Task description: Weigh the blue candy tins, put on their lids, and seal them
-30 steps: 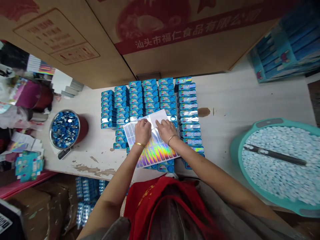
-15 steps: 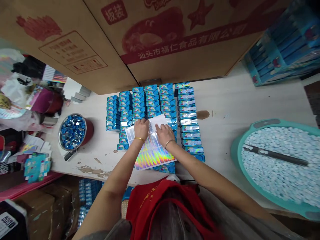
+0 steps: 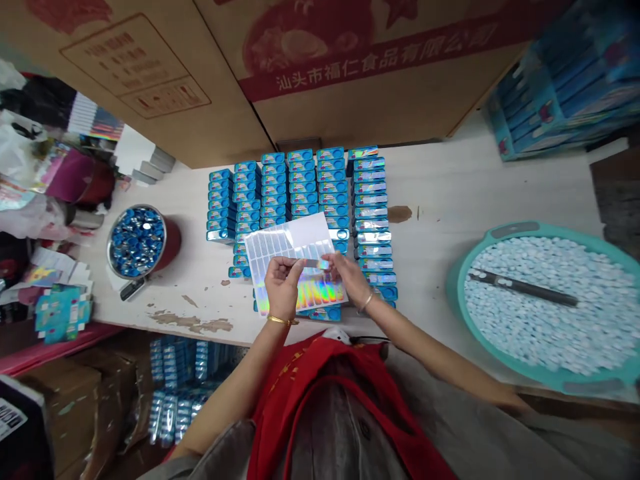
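Note:
Between my two hands stretches a small shiny sticker (image 3: 316,264), lifted above a sheet of holographic stickers (image 3: 265,247). My left hand (image 3: 284,283) pinches its left end between thumb and finger. The right end is pinched by my right hand (image 3: 347,275). The sheet lies across rows of small blue boxes (image 3: 303,177) standing on the table, and its top right part is bare white backing. At the right, one column of boxes (image 3: 371,212) has shiny strips along the upper faces.
Large cardboard cartons (image 3: 350,100) stand along the back. On the left is a red pot (image 3: 173,243) of blue wrapped pieces. A teal tub (image 3: 457,293) of pale tablets, with a dark bar on top, sits at the right. Blue packages (image 3: 550,113) are stacked at the back right.
My hands have come off the sheet toward me and now hold a sticker between them. More bare backing shows at the sheet's top. The whole view has shifted slightly.

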The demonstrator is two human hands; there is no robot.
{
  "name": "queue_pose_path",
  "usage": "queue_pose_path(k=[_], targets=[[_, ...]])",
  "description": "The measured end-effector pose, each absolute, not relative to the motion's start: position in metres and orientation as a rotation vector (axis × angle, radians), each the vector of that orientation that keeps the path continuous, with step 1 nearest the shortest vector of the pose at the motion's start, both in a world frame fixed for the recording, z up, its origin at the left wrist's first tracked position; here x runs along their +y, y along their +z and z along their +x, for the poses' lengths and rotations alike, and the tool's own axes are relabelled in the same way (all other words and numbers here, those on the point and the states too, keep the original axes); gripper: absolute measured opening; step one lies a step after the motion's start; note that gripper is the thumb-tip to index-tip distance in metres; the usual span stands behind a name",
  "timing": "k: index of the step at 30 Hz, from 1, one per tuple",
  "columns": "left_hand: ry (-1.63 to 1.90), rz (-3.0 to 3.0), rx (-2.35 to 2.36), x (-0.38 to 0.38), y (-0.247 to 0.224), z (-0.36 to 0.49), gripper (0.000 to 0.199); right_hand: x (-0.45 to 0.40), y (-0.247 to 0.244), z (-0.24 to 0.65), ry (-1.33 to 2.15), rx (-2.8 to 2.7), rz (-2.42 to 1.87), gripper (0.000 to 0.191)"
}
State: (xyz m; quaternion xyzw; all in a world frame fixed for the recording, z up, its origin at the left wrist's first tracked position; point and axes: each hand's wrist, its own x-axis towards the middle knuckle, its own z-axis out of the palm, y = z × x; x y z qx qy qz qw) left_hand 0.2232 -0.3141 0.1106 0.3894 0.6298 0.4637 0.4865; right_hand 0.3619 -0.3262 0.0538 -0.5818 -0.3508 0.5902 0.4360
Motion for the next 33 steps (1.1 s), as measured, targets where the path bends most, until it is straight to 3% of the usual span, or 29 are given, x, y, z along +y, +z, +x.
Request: queue_pose_path(k=[5,11,18,25,29,33], targets=[[0.919,0.864,1.401,-0.352,0.096,0.257,0.027,-0.399,0.074,0.392,1.439,-0.649,-1.427,0.037],[0.669,1.126,1.336,-0.385,0.064,0.295,0.017,-0.447,0.063,0.448,1.225,-0.807,-1.655,0.034],[0.434,1.812,1.557,-0.375,0.047,0.33,0.009,-0.447,0.03,0.484,0.891,-1.194,-1.937,0.032],[0.256,2.058,1.571,-0.381,0.038,0.339,0.008,-0.441,0.011,0.496,0.743,-1.475,-2.066,0.032],[0.193,2.066,1.603,-0.378,0.037,0.338,0.004,-0.444,0.001,0.492,0.808,-1.384,-2.056,0.032],[0.181,1.99,1.658,-0.374,0.039,0.336,0.021,-0.45,-0.007,0.481,0.866,-1.063,-1.96,0.031]])
